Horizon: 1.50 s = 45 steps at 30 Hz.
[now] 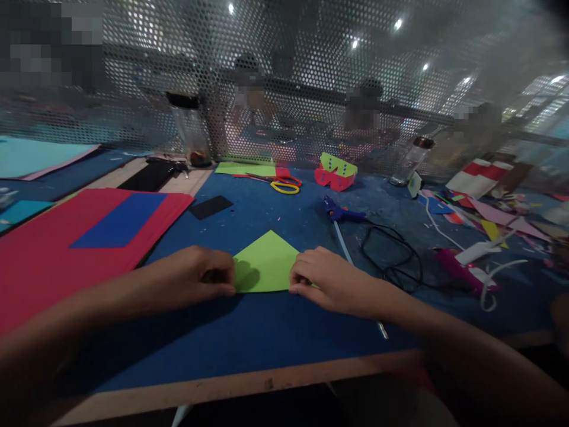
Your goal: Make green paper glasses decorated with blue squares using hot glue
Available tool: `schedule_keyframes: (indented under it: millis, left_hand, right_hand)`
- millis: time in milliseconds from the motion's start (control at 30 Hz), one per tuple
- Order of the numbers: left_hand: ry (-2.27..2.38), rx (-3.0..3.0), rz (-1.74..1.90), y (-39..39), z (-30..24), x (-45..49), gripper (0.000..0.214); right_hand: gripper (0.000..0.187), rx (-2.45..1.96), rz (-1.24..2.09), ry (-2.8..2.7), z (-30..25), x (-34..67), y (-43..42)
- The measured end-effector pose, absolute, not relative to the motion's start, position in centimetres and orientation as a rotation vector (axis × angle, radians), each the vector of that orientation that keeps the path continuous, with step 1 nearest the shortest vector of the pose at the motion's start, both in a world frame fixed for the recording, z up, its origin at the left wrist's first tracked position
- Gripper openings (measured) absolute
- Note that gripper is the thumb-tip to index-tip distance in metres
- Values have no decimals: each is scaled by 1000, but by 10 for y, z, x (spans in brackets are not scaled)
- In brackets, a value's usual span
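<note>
A piece of lime-green paper (268, 264), triangular in outline with its point facing away from me, lies on the blue tabletop. My left hand (208, 273) is closed at its left corner, thumb and fingers pinching the edge. On the opposite corner my right hand (317, 276) is closed in the same way. Both hands rest low on the table, near the straight bottom edge of the paper. Just beyond my right hand lies a blue glue gun (340, 212) with a clear glue stick in it and a coiled black cord.
Red sheets (40, 255) bearing a blue strip (122, 220) lie at left. Scissors (284, 185), a black card (211, 207) and a green-and-red paper piece (335, 172) are farther back. Paper scraps (489, 219) litter the right. A perforated metal screen (288, 89) stands behind; people sit beyond it.
</note>
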<state>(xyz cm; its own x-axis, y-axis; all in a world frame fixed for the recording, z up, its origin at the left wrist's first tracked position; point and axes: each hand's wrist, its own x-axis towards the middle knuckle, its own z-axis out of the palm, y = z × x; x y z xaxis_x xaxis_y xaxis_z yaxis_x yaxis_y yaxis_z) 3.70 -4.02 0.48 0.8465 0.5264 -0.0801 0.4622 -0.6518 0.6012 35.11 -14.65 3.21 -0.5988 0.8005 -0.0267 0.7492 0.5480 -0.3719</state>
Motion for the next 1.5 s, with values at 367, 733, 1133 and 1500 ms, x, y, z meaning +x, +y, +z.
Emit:
schedule_keyframes:
  millis: [367, 733, 1133, 1500]
  left_hand:
    - [721, 2356, 109, -44, 20, 42, 12]
    - [721, 2387, 95, -38, 12, 39, 13]
    - [673, 2410, 355, -60, -1, 53, 10]
    - [661, 2452, 461, -65, -14, 65, 20]
  right_hand:
    - [12, -1335, 421, -2670, 33, 361, -143]
    - [9, -1289, 469, -2648, 33, 356, -144]
    - [12, -1323, 526, -2606, 33, 350, -147]
    - [15, -1329, 483, -2594, 32, 348, -147]
